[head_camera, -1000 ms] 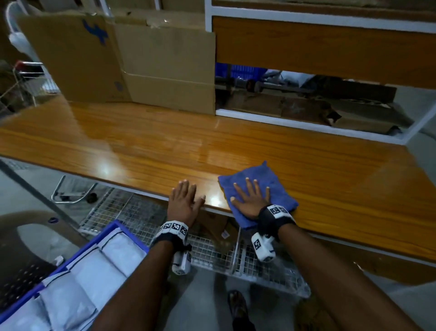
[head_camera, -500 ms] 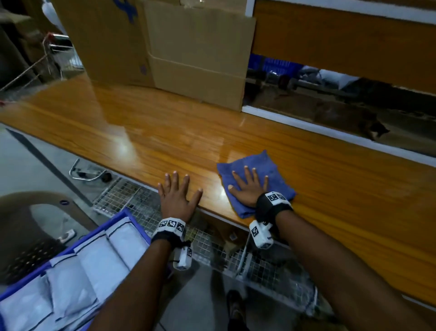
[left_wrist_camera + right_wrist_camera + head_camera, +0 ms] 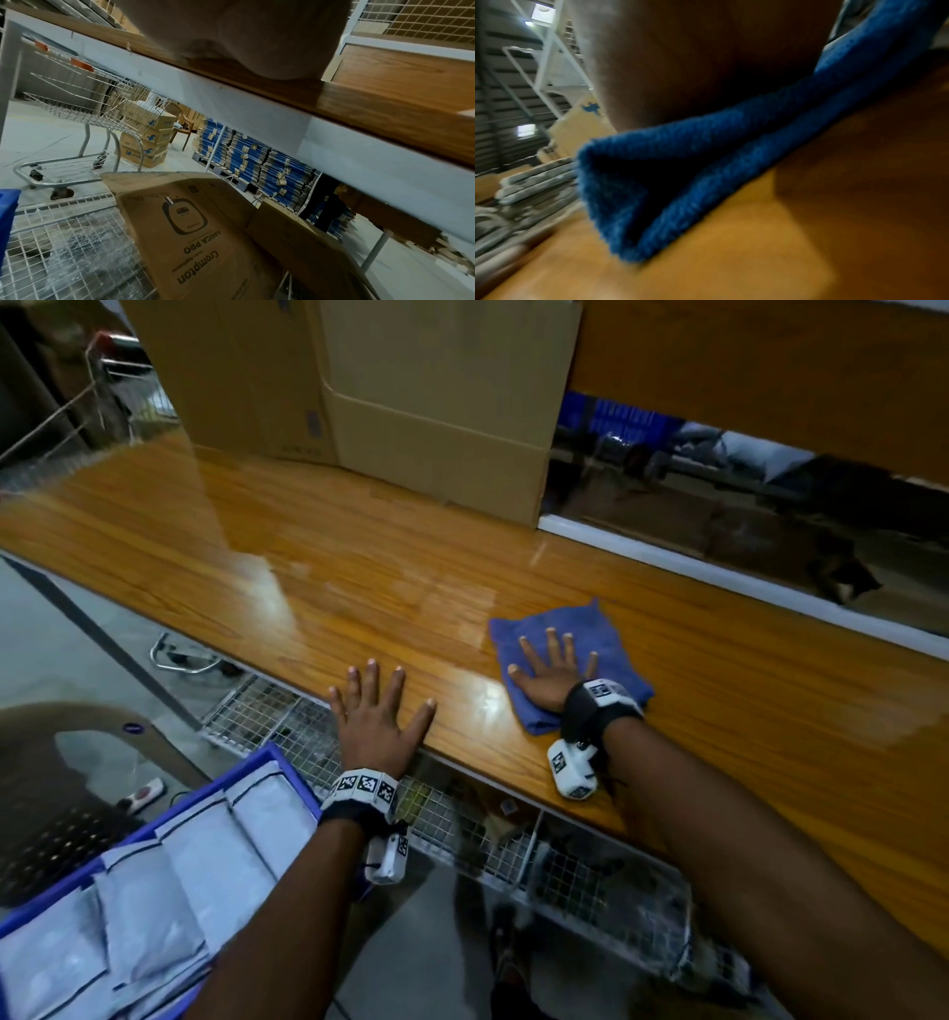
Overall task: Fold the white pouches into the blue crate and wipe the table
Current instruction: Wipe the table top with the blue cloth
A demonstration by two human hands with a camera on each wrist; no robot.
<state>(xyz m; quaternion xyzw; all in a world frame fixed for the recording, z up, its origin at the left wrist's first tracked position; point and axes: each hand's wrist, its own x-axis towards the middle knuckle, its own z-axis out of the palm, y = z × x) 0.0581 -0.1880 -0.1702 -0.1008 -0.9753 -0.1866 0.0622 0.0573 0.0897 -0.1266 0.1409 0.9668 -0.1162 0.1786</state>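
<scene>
Right hand (image 3: 552,670) flat, fingers spread on the folded blue cloth (image 3: 590,629) nr tabletop (image 3: 308,567) front edge, w/ left hand (image 3: 377,716) flat beside it: cloth could slip off edge; white pouches (image 3: 169,865) sit in blue crate (image 3: 246,770).

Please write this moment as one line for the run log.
phase: wiping | right hand: flat on blue cloth | left hand: flat on table edge | white pouches: in blue crate
</scene>
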